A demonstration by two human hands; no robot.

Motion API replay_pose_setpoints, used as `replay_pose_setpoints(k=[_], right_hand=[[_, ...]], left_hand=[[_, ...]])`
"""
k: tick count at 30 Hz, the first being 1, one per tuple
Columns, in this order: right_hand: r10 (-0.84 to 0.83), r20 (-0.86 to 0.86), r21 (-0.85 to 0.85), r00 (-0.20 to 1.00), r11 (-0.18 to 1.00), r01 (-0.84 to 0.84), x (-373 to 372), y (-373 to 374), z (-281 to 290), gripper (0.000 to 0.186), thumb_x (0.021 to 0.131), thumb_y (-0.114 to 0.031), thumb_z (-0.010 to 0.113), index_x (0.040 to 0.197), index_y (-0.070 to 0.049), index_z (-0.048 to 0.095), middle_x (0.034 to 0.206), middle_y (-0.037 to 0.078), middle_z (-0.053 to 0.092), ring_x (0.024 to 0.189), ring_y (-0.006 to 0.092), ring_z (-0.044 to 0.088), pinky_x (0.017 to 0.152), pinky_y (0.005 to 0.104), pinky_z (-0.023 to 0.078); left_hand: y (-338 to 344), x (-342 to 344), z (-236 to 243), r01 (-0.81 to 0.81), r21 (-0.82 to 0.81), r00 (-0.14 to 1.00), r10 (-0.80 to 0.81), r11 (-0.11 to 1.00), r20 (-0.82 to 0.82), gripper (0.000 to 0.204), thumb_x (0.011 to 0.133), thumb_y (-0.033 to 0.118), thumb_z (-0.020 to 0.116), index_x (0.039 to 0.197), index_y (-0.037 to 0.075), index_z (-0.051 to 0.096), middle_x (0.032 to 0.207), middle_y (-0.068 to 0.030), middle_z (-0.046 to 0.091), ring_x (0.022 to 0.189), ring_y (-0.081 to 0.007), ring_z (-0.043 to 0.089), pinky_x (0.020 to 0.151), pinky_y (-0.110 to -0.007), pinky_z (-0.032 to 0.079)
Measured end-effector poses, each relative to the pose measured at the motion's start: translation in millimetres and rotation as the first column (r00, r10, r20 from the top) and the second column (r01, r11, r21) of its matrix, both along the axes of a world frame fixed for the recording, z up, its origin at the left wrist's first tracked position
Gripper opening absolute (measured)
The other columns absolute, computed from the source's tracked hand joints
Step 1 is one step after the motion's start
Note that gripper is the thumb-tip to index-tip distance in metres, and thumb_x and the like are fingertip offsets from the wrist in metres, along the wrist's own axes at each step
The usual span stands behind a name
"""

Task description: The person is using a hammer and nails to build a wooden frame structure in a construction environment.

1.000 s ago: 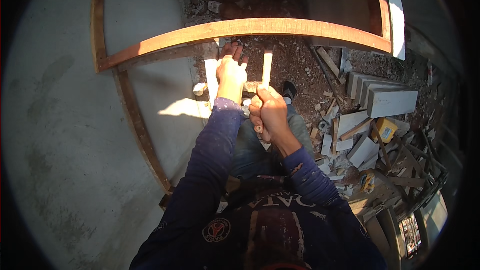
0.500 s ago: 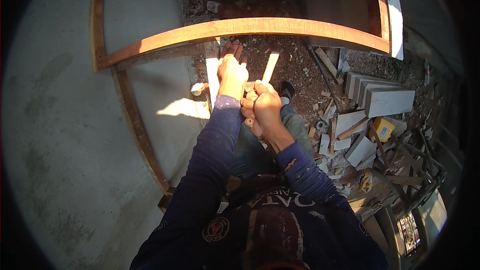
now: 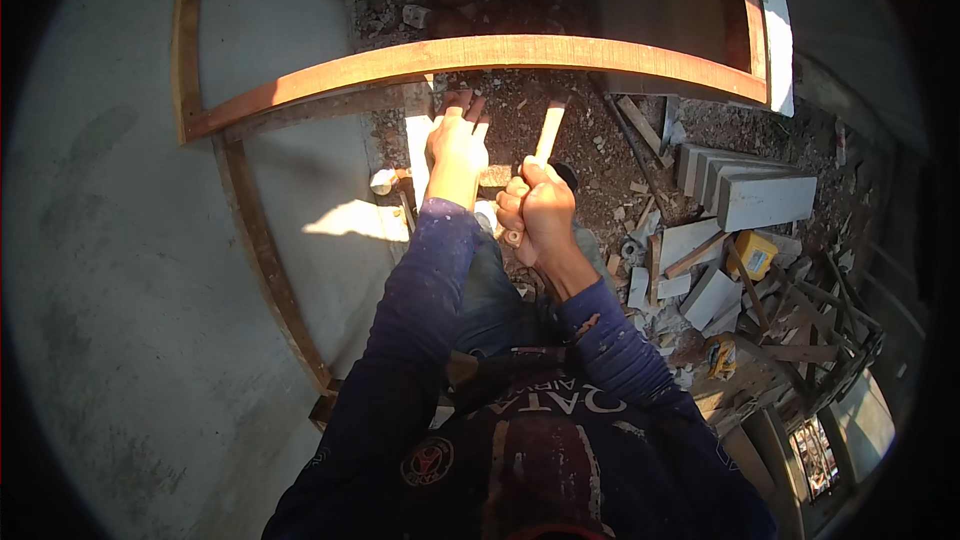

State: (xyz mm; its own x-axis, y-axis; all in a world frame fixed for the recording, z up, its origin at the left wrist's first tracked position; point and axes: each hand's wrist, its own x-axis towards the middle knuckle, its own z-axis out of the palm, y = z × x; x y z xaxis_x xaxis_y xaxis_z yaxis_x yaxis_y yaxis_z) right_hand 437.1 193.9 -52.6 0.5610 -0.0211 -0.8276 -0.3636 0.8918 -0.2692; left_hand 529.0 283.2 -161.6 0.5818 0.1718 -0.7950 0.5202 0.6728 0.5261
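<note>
My left hand (image 3: 458,148) reaches forward with its fingers stretched out and spread slightly, beside a sunlit pale upright strip (image 3: 417,130). Its fingertips come close to the lower edge of an orange-brown wooden beam (image 3: 480,52); whether they touch it I cannot tell. To the right, my right hand (image 3: 545,205) is wrapped around the wooden handle of a hammer (image 3: 550,130). The handle's butt shows below the fist, while the dark head at the far end is blurred against the rubble.
A wooden frame post (image 3: 270,240) runs along the grey wall (image 3: 120,240) at left. On the right are stacked pale blocks (image 3: 765,200), a yellow container (image 3: 755,255) and scrap boards (image 3: 800,352). Rubble (image 3: 620,160) covers the ground.
My right hand has moved a little to the right with the hammer, opening a gap from my left forearm. The left hand's fingers are more spread. The whole view has shifted slightly.
</note>
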Motion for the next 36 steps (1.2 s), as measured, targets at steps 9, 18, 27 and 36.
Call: replay_pose_setpoints(k=[9, 18, 27, 36], right_hand=[[0.002, -0.078, -0.012, 0.997, 1.0, -0.003, 6.2, 39.8, 19.7, 0.017, 0.103, -0.022, 0.038, 0.086, -0.017, 0.035, 0.055, -0.004, 0.033, 0.038, 0.0075, 0.03, 0.03, 0.0259, 0.023], [-0.265, -0.06, -0.178, 0.962, 0.951, 0.251, -2.0, 13.9, 3.8, 0.022, 0.103, -0.026, 0.038, 0.083, -0.017, 0.035, 0.054, -0.003, 0.033, 0.037, 0.009, 0.031, 0.03, 0.0272, 0.023], [-0.069, -0.106, -0.126, 0.992, 0.991, 0.056, -11.2, -2.3, -3.6, 0.027, 0.103, -0.029, 0.036, 0.079, -0.018, 0.039, 0.054, -0.005, 0.032, 0.038, 0.0088, 0.03, 0.031, 0.0279, 0.023], [0.229, -0.03, -0.036, 0.973, 0.973, -0.23, -2.4, 39.7, 2.9, 0.014, 0.103, -0.023, 0.039, 0.091, -0.016, 0.036, 0.053, -0.004, 0.033, 0.038, 0.0075, 0.03, 0.031, 0.0275, 0.023]], left_hand=[[91.8, -4.9, 34.8, -0.05, 0.642, 0.997, -0.001, 0.765, 0.079, 0.042, 0.082, 0.021, 0.077, 0.11, -0.003, 0.056, 0.084, -0.0081, 0.061, 0.073, -0.0157, 0.062, 0.061, -0.029, 0.051], [102.2, 36.7, -15.2, 0.035, 0.014, 0.988, -0.036, 0.999, 0.15, 0.054, 0.084, 0.029, 0.075, 0.122, -0.001, 0.051, 0.114, -0.0153, 0.06, 0.111, -0.0291, 0.058, 0.09, -0.046, 0.049], [109.7, 38.6, -24.9, 0.069, -0.193, 0.969, -0.02, 0.979, 0.246, 0.04, 0.089, 0.018, 0.069, 0.122, 0.002, 0.053, 0.117, -0.0155, 0.061, 0.109, -0.0295, 0.058, 0.093, -0.045, 0.047], [114.4, 41.3, -34.9, 0.099, -0.267, 0.975, -0.04, 0.959, 0.219, 0.037, 0.091, 0.02, 0.066, 0.122, 0.004, 0.054, 0.116, -0.0137, 0.062, 0.109, -0.029, 0.058, 0.094, -0.044, 0.046]])
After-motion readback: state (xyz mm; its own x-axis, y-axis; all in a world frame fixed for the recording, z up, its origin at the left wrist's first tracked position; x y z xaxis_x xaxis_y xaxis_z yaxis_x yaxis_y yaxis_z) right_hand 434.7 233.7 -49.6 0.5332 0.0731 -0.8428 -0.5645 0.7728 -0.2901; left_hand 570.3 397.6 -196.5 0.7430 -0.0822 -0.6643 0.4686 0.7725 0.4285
